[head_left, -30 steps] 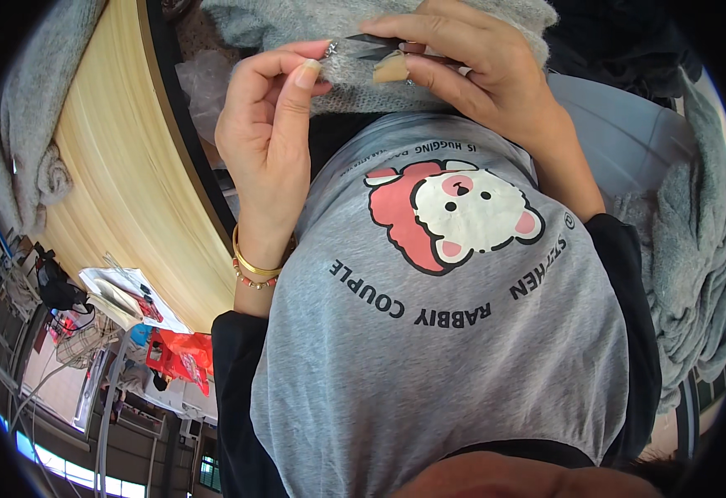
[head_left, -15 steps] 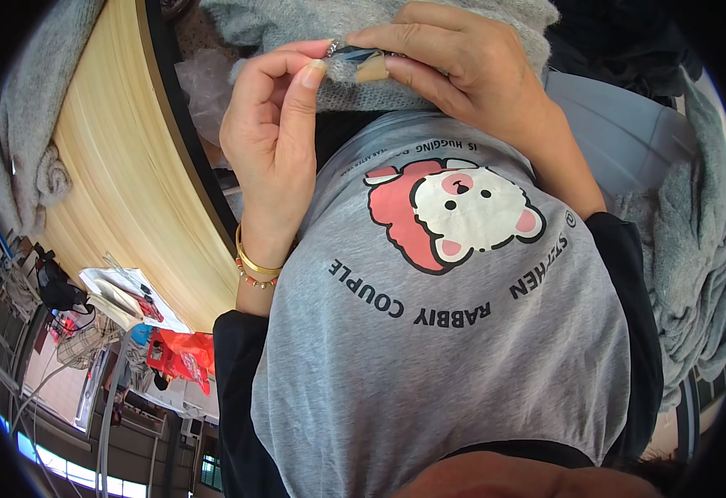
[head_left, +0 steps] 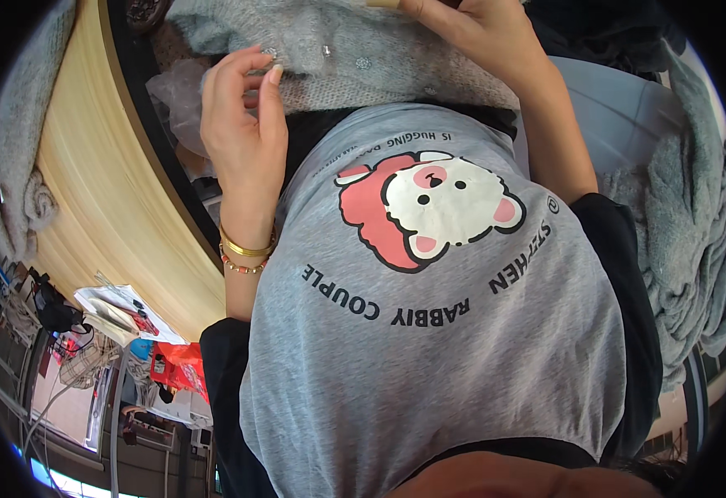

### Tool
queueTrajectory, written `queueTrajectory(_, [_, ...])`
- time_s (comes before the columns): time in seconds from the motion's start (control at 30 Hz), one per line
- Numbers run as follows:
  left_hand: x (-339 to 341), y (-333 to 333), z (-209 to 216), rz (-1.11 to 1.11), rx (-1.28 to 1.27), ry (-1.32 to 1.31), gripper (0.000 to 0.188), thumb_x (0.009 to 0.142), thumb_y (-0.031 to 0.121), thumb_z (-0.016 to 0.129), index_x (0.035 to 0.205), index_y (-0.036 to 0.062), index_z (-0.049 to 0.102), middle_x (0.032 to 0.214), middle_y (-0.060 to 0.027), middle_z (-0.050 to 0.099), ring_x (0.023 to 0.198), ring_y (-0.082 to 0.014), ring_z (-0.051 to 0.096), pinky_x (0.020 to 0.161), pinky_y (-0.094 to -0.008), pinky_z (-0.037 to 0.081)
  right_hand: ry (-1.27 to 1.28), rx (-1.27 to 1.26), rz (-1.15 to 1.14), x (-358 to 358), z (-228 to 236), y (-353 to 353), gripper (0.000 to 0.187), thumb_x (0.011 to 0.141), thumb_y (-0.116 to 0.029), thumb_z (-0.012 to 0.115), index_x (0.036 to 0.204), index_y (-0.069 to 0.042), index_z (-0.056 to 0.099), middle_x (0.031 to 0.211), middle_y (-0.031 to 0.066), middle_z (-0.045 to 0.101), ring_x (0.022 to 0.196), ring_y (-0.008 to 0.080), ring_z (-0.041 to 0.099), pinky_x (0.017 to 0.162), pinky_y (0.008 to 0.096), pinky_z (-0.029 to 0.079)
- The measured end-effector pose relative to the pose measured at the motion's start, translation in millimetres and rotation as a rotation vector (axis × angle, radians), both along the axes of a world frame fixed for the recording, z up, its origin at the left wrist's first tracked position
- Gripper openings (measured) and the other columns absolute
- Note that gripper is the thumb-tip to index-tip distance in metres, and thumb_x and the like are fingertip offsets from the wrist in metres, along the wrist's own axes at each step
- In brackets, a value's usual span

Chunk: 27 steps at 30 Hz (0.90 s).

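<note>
1. Knit [head_left: 396, 90] lies across the lap [head_left: 309, 126], likely for easy reach, shiny buttons [head_left: 363, 62] facing up.
2. Left hand [head_left: 242, 124] curls thumb and forefinger narrowly at the leftmost button [head_left: 270, 52], perhaps steadying the knit; whether they pinch cannot be told.
3. Right hand [head_left: 496, 29] meets the top edge, fingertips cut off; its grip cannot be told.

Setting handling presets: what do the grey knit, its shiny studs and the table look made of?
Grey knit: soft, matt yarn, maybe wool or a synthetic blend; fuzzy surface, visible stitches.
Shiny studs: glossy metal, glass or plastic; they glint, but are too small to tell.
Table: wood or wood-look laminate; smooth, pale, streaky grain.
</note>
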<state>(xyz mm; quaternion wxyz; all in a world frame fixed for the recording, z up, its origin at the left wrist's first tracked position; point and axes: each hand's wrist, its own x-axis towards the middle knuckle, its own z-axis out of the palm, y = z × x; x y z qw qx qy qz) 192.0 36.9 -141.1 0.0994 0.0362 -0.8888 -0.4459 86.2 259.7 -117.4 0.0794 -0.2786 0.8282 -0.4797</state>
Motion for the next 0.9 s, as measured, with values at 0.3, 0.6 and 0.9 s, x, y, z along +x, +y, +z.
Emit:
queueTrajectory(0.3, [-8, 28, -12, -0.341, -0.052, -0.063, 0.021, 0.085, 0.005, 0.067, 0.105, 0.0073, 0.067, 0.106, -0.0078, 0.063, 0.088, -0.0267, 0.065, 0.071, -0.0347, 0.053, -0.194, -0.359, -0.089, 2, -28, 25, 0.025, 0.089, -0.011, 0.068, 0.109, 0.003, 0.067, 0.089, 0.006, 0.067, 0.079, 0.0093, 0.06, 0.069, 0.0242, 0.048])
queueTrajectory(0.6, [-19, 34, -31, -0.413, -0.254, -0.14, 0.03, 0.084, 0.01, 0.066, 0.114, 0.0146, 0.065, 0.115, -0.005, 0.059, 0.089, -0.0262, 0.066, 0.073, -0.0381, 0.054, -0.215, -0.115, -0.163, 10, -22, 47, 0.025, 0.089, -0.013, 0.07, 0.108, 0.003, 0.068, 0.084, 0.0003, 0.064, 0.073, 0.0053, 0.054, 0.063, 0.0214, 0.044])
queueTrajectory(0.9, [-25, 30, -34, -0.492, -0.077, -0.123, 0.024, 0.088, 0.005, 0.062, 0.108, 0.0138, 0.07, 0.111, -0.0046, 0.062, 0.082, -0.017, 0.065, 0.071, -0.0299, 0.052, -0.301, -0.155, -0.19, 16, -29, 47, 0.026, 0.089, -0.014, 0.072, 0.109, 0.002, 0.068, 0.086, -0.002, 0.064, 0.075, 0.0043, 0.053, 0.065, 0.0212, 0.044])
